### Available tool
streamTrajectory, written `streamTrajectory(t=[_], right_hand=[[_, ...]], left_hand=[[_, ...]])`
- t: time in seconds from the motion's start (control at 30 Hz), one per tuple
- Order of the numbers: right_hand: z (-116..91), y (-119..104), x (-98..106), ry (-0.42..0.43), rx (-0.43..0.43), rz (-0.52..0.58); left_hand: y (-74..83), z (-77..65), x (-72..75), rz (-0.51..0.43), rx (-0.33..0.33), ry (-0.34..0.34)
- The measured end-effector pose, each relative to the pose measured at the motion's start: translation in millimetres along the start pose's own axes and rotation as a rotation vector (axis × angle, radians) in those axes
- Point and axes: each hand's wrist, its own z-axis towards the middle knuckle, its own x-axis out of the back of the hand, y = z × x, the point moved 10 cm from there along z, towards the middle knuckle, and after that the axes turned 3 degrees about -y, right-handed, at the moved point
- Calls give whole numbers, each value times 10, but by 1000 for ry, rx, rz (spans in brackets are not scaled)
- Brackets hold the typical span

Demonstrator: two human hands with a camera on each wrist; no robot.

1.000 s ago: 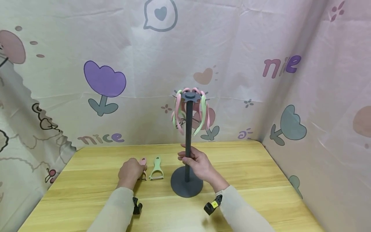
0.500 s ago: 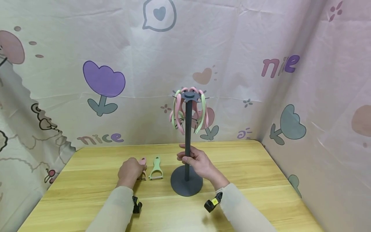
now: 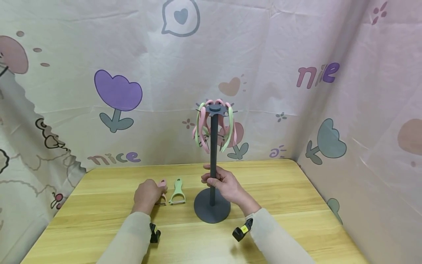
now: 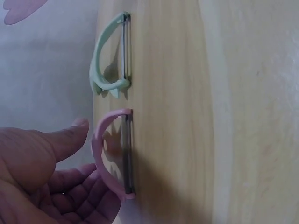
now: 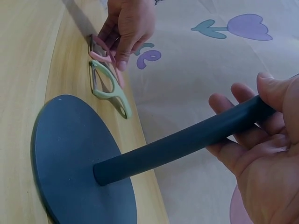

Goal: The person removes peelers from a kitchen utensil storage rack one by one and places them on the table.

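Note:
My left hand [image 3: 147, 195] is at the pink peeler [image 4: 100, 151], which lies on the table. In the left wrist view a gap shows between the thumb [image 4: 67, 140] and the loosely bent fingers, beside the peeler's curved head. Part of its handle is hidden, and contact is hard to judge. Just right of it lies a green peeler [image 3: 178, 191], handle pointing away. My right hand [image 3: 227, 187] holds the post of a dark upright stand [image 3: 213, 154], thumb on one side and fingers on the other. Several pink and green peelers [image 3: 230, 128] hang from hooks around its top.
The stand's round base [image 3: 204, 212] rests on the wooden table [image 3: 277, 205]. A printed cloth [image 3: 178, 73] hangs behind the table and along both sides. Each forearm wears a small black wrist camera [image 3: 241, 230].
The hanging peelers have settled slightly, and the stand's top has shifted a little left. Both hands stay almost in place, as do the peelers on the table.

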Motion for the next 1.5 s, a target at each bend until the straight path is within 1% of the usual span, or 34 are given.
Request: streamTrajectory(t=[0.2,0.33,0.5,0.6,0.77,0.9,1.03,1.23,1.37,1.43,1.5], right_hand=[[1,11,10,8,-18,-3],[-2,12,9,8,-19,-5],[-1,12,7,11,-20,-14],[0,16,8,12,-16,-20],[2,21,13,18,-7,-35],[5,23,17,21,-8,-34],[7,25,15,16,-13,-23],[3,27,15,15,-25,-26],[2,27,17,16,-30,-31],[1,22,18,16,-26,-30],[1,15,16,15,-21,-25]], left_hand=[[75,-43,71,-22,-20,0],[183,-92,155,-41,-55,39],[376,-181,285,-72,-99,85],[544,-265,395,-113,-137,120],[921,-482,651,-238,-242,189],[1213,-652,817,-338,-318,191],[1452,-813,949,-424,-384,197],[1753,-1013,1106,-580,-503,213],[1911,-1129,1214,-684,-578,225],[1974,-1174,1255,-719,-606,225],[2027,-1202,1277,-738,-618,219]])
